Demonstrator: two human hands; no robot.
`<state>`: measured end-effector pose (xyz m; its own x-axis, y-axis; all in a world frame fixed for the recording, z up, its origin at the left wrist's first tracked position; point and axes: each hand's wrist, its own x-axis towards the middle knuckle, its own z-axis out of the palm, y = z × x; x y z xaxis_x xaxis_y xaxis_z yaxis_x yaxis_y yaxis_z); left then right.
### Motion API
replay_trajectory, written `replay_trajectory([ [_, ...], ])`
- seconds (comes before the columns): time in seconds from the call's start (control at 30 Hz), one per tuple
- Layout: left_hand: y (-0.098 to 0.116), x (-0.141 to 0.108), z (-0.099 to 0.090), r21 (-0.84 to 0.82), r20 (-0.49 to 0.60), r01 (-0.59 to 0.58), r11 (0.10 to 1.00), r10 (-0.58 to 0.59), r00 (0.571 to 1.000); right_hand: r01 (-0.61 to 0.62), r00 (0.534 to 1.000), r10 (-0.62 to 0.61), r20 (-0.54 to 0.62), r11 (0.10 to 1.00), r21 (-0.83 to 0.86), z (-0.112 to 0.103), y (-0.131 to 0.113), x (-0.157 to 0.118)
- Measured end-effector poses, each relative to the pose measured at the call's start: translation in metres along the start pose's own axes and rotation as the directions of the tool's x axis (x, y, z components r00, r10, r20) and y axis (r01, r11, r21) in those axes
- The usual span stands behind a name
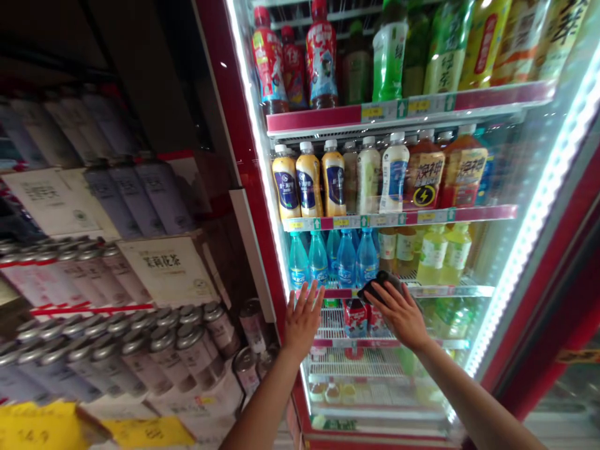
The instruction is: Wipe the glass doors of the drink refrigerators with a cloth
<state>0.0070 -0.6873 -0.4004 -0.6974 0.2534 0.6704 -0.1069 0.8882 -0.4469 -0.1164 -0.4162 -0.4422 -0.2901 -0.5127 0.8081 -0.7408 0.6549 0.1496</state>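
Observation:
My left hand [301,322] is raised with its fingers spread in front of the left side of the lit drinks cooler, nearest to the pale blue bottles [299,259]. I cannot tell whether its fingertips touch the door. Under the fingers of my right hand [399,315] is a crumpled black cloth [382,284], held at the level of a shelf edge. Behind the cloth, the darker blue bottles [346,257] stand upright on that shelf, and red-labelled bottles [355,319] show on the one below.
Yellow bottles with dark labels [285,181] and amber drinks [426,172] fill the shelf above. A red cooler frame [255,156] and a bright light strip [539,231] flank the shelves. To the left stand stacked cans [135,350], cartons [166,269] and yellow price cards [40,428].

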Motion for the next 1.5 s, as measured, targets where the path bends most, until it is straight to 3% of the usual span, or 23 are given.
replay_trajectory([
  [0.1, -0.019, -0.012, -0.007, -0.012, -0.007, 0.016, 1.000, -0.016, 1.000, -0.191, 0.976, 0.192, -0.104, 0.981, 0.014, -0.002, -0.004, 0.015],
  [0.17, -0.030, -0.019, -0.011, -0.015, -0.022, 0.040, 0.999, -0.041, 0.999, -0.315, 0.927, 0.318, -0.199, 0.948, 0.049, 0.004, -0.025, 0.047],
  [0.23, -0.038, -0.026, -0.013, -0.006, -0.048, 0.065, 0.998, -0.065, 0.997, -0.352, 0.905, 0.356, -0.234, 0.934, 0.062, 0.014, -0.056, 0.078],
  [0.3, -0.043, -0.032, -0.013, 0.009, -0.073, 0.083, 0.997, -0.082, 0.994, -0.279, 0.939, 0.282, -0.195, 0.959, 0.044, 0.024, -0.086, 0.091],
  [0.37, -0.047, -0.040, -0.011, 0.022, -0.087, 0.092, 0.995, -0.090, 0.992, -0.121, 0.987, 0.124, -0.105, 0.992, 0.027, 0.031, -0.102, 0.083],
  [0.43, -0.052, -0.049, -0.010, 0.029, -0.081, 0.084, 0.996, -0.082, 0.993, 0.052, 0.999, -0.052, -0.002, 0.998, 0.032, 0.033, -0.101, 0.058],
  [0.5, -0.058, -0.058, -0.010, 0.035, -0.068, 0.060, 0.998, -0.058, 0.996, 0.136, 0.989, -0.139, 0.047, 0.990, 0.046, 0.031, -0.089, 0.033],
  [0.57, -0.065, -0.067, -0.011, 0.047, -0.062, 0.049, 0.998, -0.046, 0.997, 0.091, 0.995, -0.092, 0.037, 0.995, 0.049, 0.027, -0.078, 0.024],
  [0.63, -0.071, -0.074, -0.013, 0.060, -0.060, 0.051, 0.997, -0.048, 0.997, -0.040, 0.999, 0.040, -0.017, 0.998, 0.044, 0.026, -0.080, 0.038],
  [0.7, -0.074, -0.080, -0.013, 0.066, -0.054, 0.065, 0.996, -0.061, 0.997, -0.154, 0.984, 0.157, -0.081, 0.987, 0.046, 0.030, -0.097, 0.067],
  [0.77, -0.074, -0.084, -0.012, 0.053, -0.049, 0.073, 0.996, -0.071, 0.996, -0.191, 0.973, 0.196, -0.123, 0.980, 0.053, 0.037, -0.123, 0.095],
  [0.83, -0.072, -0.089, -0.010, 0.033, -0.050, 0.079, 0.996, -0.077, 0.996, -0.111, 0.988, 0.116, -0.101, 0.992, 0.052, 0.046, -0.146, 0.107],
  [0.9, -0.069, -0.094, -0.007, 0.019, -0.049, 0.076, 0.997, -0.075, 0.996, 0.073, 0.997, -0.071, -0.041, 0.996, 0.058, 0.053, -0.155, 0.099],
  [1.0, -0.068, -0.102, -0.006, 0.015, -0.021, 0.075, 0.997, -0.074, 0.997, 0.338, 0.939, -0.342, 0.026, 0.936, 0.093, 0.054, -0.141, 0.069],
  [1.07, -0.069, -0.108, -0.007, 0.015, 0.002, 0.071, 0.997, -0.071, 0.997, 0.346, 0.936, -0.351, 0.037, 0.933, 0.100, 0.049, -0.129, 0.059],
  [1.13, -0.070, -0.112, -0.008, 0.016, 0.017, 0.067, 0.998, -0.067, 0.998, 0.221, 0.975, -0.223, 0.022, 0.972, 0.086, 0.044, -0.127, 0.069],
  [1.2, -0.071, -0.116, -0.009, 0.015, 0.023, 0.066, 0.998, -0.066, 0.998, 0.065, 0.998, -0.063, -0.025, 0.995, 0.072, 0.042, -0.140, 0.093],
  [1.27, -0.070, -0.118, -0.009, 0.014, 0.025, 0.070, 0.997, -0.070, 0.997, -0.014, 0.997, 0.019, -0.073, 0.998, 0.069, 0.047, -0.161, 0.116],
  [1.37, -0.066, -0.122, -0.008, 0.016, 0.041, 0.090, 0.996, -0.090, 0.995, 0.102, 0.993, -0.096, -0.062, 0.990, 0.101, 0.065, -0.187, 0.117],
  [1.5, -0.059, -0.129, -0.005, 0.017, 0.057, 0.100, 0.995, -0.101, 0.993, 0.400, 0.909, -0.415, 0.032, 0.892, 0.209, 0.087, -0.179, 0.064],
])
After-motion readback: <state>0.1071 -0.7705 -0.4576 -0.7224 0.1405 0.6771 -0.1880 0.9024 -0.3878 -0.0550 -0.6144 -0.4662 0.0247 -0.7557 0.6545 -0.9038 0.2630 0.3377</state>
